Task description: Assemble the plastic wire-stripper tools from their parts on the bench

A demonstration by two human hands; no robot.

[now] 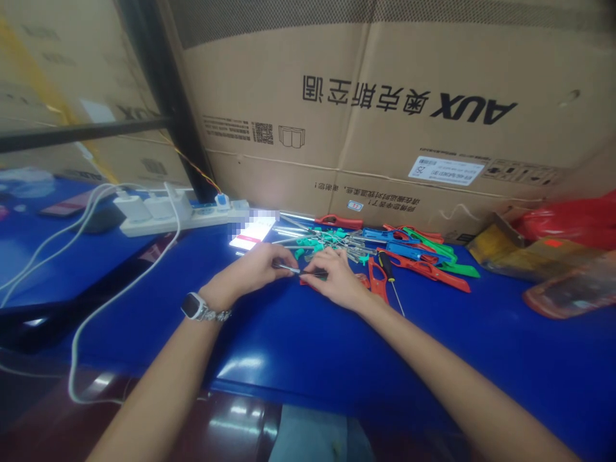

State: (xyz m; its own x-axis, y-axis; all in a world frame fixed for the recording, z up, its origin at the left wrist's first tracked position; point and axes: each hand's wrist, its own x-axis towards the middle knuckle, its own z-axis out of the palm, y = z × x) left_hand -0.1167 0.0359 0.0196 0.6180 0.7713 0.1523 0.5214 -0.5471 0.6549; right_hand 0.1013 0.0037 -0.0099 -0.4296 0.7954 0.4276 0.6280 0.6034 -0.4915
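Observation:
My left hand, with a watch on its wrist, is closed on a thin metal tube that points to the right. Facing the tube's end, my right hand is pinched; something thin and dark may be between its fingers, but I cannot make it out. Just beyond the hands lies a pile of small green plastic parts with metal rods and wires. Red, blue and green lighter-like plastic casings lie to its right. A screwdriver with a black and yellow handle rests beside the right hand.
A lit phone lies behind my left hand. A white power strip with plugs and trailing cables is at left. A large cardboard box stands behind the blue tabletop. Red plastic and a brownish packet are at right.

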